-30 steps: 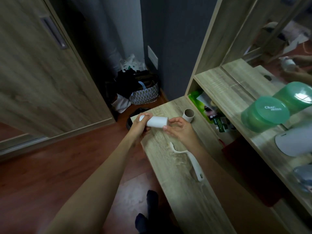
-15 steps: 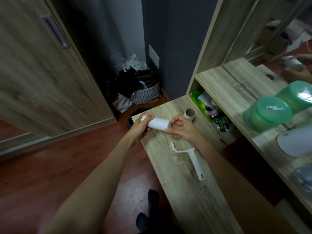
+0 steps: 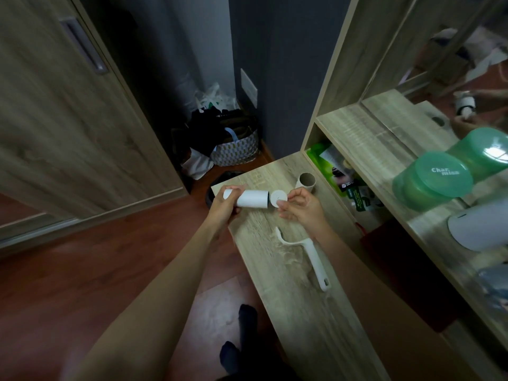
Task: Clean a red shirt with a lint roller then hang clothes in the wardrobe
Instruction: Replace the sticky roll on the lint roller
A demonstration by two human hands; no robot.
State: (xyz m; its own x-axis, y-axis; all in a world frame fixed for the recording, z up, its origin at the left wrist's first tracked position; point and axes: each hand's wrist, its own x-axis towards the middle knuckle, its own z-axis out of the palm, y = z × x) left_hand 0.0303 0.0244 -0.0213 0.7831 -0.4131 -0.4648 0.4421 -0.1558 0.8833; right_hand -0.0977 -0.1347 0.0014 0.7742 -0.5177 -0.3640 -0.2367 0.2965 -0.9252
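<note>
The left hand (image 3: 224,206) grips the left end of the white roll (image 3: 251,198), held above the desk (image 3: 316,325), its long axis sideways and open end pointing at the right hand (image 3: 302,209), which pinches a round cap (image 3: 279,198) just off that end; the handle (image 3: 309,251) lies by the right wrist.

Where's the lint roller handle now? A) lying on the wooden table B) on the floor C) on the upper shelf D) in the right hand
A: the handle lies flat on the table; the left hand holds the roll, the right hand pinches its cap.
</note>
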